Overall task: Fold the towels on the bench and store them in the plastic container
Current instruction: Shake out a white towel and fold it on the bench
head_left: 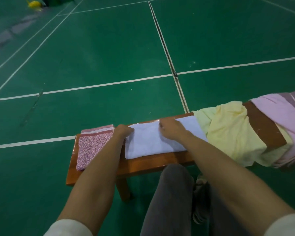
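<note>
A white towel [148,142] lies flat across the middle of the wooden bench [143,165]. My left hand [123,132] holds the towel's left edge, fingers curled over it. On the far part of the towel rests my right hand [170,127], its fingers bent and pinching the cloth. A folded pink patterned towel [92,145] sits at the bench's left end. To the right, a crumpled yellow towel [228,132] drapes over the bench, and a pink towel [283,113] hangs beyond it. No plastic container is in view.
The bench stands on a green sports-court floor [109,57] with white lines. My grey-trousered leg [169,198] and a shoe [200,193] are just in front of the bench. Yellow items [34,4] lie far off at the top left.
</note>
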